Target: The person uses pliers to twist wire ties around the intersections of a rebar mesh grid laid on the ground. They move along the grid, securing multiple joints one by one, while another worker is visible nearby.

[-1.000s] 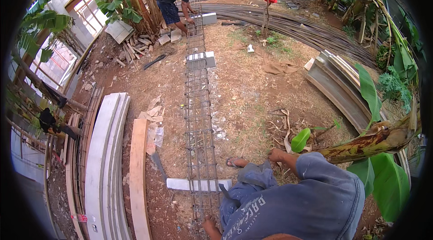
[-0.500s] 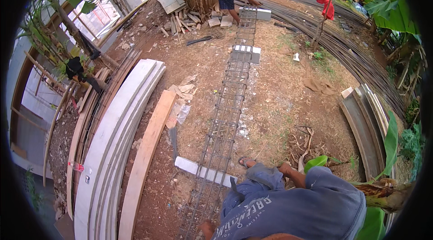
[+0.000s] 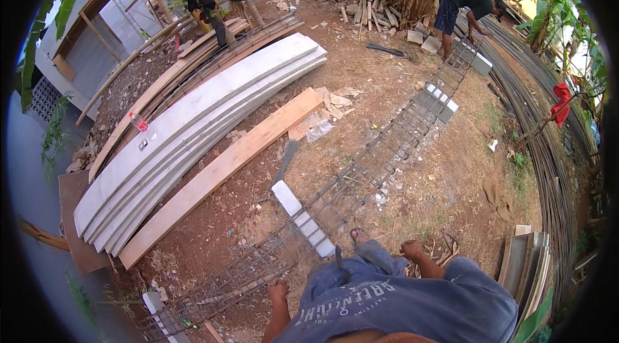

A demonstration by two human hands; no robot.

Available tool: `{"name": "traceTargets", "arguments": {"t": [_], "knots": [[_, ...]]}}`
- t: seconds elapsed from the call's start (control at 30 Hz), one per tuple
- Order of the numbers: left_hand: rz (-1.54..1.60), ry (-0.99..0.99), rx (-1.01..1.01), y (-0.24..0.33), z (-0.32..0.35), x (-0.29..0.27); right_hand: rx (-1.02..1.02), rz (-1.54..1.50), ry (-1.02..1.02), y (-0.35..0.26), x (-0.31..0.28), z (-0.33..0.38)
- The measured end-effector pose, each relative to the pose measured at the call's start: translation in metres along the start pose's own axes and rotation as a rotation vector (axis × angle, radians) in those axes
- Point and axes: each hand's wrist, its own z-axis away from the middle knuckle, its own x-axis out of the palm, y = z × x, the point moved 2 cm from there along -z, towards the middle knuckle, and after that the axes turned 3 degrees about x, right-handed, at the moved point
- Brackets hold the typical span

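Note:
A long steel rebar cage (image 3: 358, 175) runs diagonally across the ground, from the lower left up to the far right. White-topped blocks lie under it, among them a near block (image 3: 287, 198) and a lower-left block (image 3: 153, 304). My left hand (image 3: 277, 289) is beside the cage's near side, its fingers curled; whether it touches a bar is unclear. Close to my right knee, my right hand (image 3: 411, 251) is closed like a fist, and anything inside it is hidden. A bundle of dark tie wire (image 3: 287, 156) lies against the near block.
Stacked pale panels (image 3: 200, 130) and a wooden plank (image 3: 225, 175) lie to the left, with a plastic bottle (image 3: 138, 122) on the panels. A co-worker (image 3: 461, 11) bends over the cage's far end. Long rebar rods (image 3: 548, 149) and more boards (image 3: 525, 265) lie right.
My view has swung left, so the cage now slants and its lower-left block shows. My left hand has come further into view beside the cage. The co-worker stays bent at the far end.

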Motion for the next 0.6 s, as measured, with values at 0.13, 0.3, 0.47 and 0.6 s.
{"name": "traceTargets", "arguments": {"t": [0.13, 0.3, 0.47, 0.6], "knots": [[-0.039, 0.19, -0.002, -0.018, 0.033, -0.018, 0.343, -0.22, -0.025, -0.094, -0.008, 0.011], [0.036, 0.188, -0.055, -0.05, 0.048, -0.031, 0.32, -0.361, -0.098, -0.076, -0.003, -0.025], [0.392, 0.102, -0.174, -0.073, 0.05, -0.03, -0.388, 0.43, -0.242, -0.035, -0.001, -0.094], [0.238, 0.304, -0.173, -0.06, 0.08, -0.022, 0.225, 0.048, -0.222, -0.106, 0.007, -0.071]]}}
